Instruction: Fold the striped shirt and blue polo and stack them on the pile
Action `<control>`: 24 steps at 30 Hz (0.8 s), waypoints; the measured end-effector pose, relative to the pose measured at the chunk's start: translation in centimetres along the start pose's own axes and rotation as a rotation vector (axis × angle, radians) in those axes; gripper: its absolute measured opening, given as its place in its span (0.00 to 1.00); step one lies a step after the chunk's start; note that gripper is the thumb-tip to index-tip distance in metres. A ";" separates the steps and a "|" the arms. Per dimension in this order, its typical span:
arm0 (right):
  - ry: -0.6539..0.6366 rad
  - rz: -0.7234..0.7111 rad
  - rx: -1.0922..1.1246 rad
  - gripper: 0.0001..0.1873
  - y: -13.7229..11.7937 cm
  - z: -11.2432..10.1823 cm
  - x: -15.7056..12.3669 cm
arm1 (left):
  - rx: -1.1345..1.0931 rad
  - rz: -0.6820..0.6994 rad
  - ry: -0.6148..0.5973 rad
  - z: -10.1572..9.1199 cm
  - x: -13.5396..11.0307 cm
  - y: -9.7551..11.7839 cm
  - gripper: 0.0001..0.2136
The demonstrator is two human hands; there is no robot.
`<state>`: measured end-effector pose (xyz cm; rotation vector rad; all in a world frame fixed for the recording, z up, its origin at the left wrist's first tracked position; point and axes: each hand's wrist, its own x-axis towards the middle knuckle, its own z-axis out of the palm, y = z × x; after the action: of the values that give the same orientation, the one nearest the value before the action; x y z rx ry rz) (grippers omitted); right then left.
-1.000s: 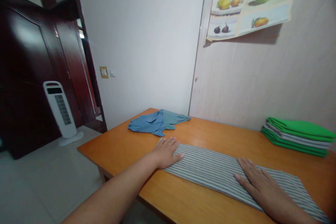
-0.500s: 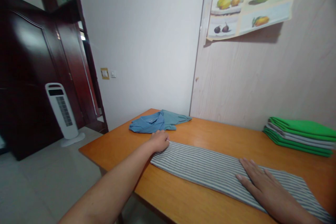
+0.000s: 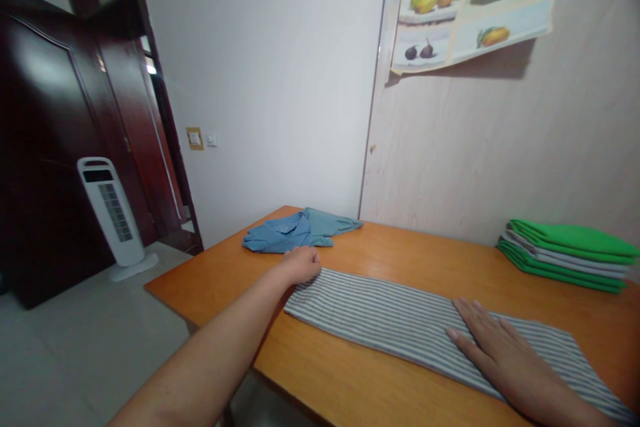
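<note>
A grey-and-white striped cloth (image 3: 395,320), folded into a long strip, lies across the orange wooden table (image 3: 350,387). My left hand (image 3: 301,263) is closed in a pinch on the strip's far left end. My right hand (image 3: 493,343) lies flat with fingers stretched out on the strip's right part, pressing it to the table.
A crumpled blue shirt (image 3: 295,231) lies at the table's far left corner, just beyond my left hand. A stack of folded green and grey cloths (image 3: 567,253) sits at the far right by the wall. A white tower fan (image 3: 111,217) stands on the floor left of the table.
My left hand went from lying flat on the strip's left end to curling shut on its edge. The right hand stayed flat in place.
</note>
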<state>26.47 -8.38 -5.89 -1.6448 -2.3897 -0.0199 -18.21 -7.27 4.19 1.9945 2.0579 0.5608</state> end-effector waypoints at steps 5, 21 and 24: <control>-0.007 0.006 0.009 0.44 -0.4 -0.4 0.0 | -0.111 -0.017 -0.070 0.1 0.8 -0.9 0.03; 0.027 0.007 0.031 0.43 -0.6 -0.5 0.0 | -0.452 -0.123 -0.183 0.2 0.6 -1.7 0.07; 0.030 -0.002 0.032 0.42 -0.5 -0.4 0.0 | -0.456 -0.114 -0.135 0.3 0.5 -1.7 0.06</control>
<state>26.07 -8.65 -5.42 -1.6162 -2.3573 -0.0071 -19.66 -6.78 3.23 1.5973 1.7554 0.7671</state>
